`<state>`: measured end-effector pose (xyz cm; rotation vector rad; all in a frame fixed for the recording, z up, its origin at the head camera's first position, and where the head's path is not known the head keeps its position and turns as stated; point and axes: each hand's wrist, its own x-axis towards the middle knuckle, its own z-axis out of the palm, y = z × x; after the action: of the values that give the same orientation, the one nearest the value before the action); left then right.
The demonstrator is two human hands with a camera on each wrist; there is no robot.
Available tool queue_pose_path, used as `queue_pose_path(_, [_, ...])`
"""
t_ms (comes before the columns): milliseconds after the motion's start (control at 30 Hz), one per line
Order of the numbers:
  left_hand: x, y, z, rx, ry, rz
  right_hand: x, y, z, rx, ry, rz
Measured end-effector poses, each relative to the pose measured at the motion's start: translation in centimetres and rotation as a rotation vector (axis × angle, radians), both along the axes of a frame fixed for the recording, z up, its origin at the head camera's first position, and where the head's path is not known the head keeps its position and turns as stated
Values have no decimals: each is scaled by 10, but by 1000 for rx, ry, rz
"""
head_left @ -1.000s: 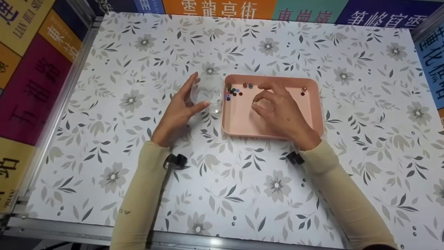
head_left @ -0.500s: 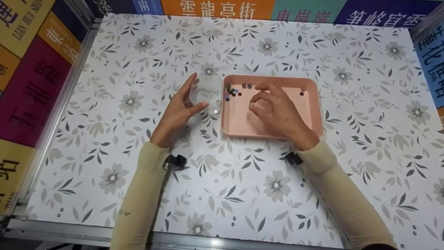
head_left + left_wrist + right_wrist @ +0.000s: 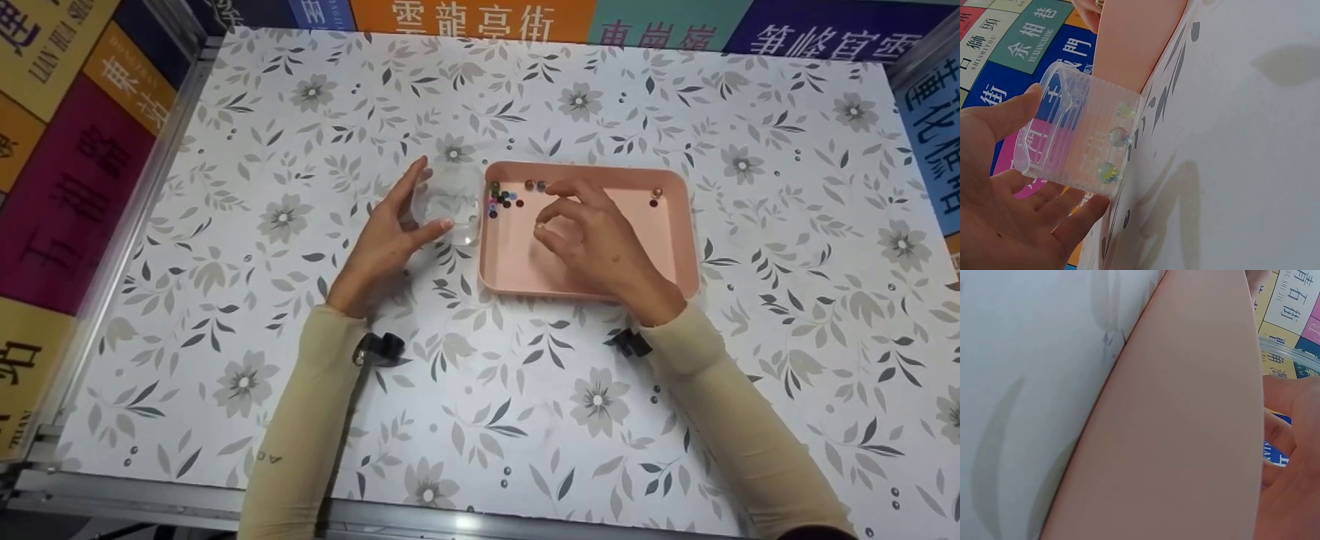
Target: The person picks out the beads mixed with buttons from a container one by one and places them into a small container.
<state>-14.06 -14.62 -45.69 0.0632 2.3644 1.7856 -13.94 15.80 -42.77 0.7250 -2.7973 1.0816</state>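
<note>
My left hand (image 3: 382, 236) grips a clear plastic box (image 3: 450, 196), its thumb on the near side and its fingers round the far side. In the left wrist view, glass marbles (image 3: 1118, 136) show through the wall of that box. Just right of it stands a pink tray (image 3: 592, 289), with several coloured marbles (image 3: 504, 201) in its far left corner. My right hand (image 3: 600, 244) is over the tray, thumb and index fingertips together with a small pale thing between them. The tray wall hides these fingertips in the right wrist view.
At the tray's right end lie two more marbles (image 3: 655, 196). A flower-patterned sheet (image 3: 465, 420) covers the table. Coloured panels with large lettering (image 3: 472, 19) border the table's back and sides.
My right hand has moved slightly left over the tray, its thumb and index finger still together. The left hand and the clear box have stayed in place.
</note>
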Motion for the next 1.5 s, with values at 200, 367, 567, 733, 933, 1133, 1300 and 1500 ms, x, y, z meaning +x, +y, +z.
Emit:
queue_pose_path(200, [0, 1, 1, 16, 11, -6, 0, -2, 0, -34, 11, 16])
queue_pose_path(367, [0, 1, 1, 6, 12, -1, 0, -4, -1, -46, 18, 31])
queue_pose_path(567, [-1, 0, 0, 15, 14, -1, -1, -7, 0, -48, 18, 31])
queue_pose_path(733, [-1, 1, 2, 11, 8, 7, -1, -9, 0, -47, 16, 29])
queue_pose_path(933, [-2, 1, 2, 10, 12, 4, 0, -11, -1, -29, 7, 28])
queue_pose_path(1133, [-1, 0, 0, 37, 21, -13, 0, -12, -4, -45, 30, 51])
queue_pose_path(1300, [-1, -1, -1, 45, 41, -23, 1, -13, -5, -30, 37, 62])
queue_pose_path(1500, [-2, 0, -1, 31, 42, -20, 1, -13, -6, -34, 41, 56])
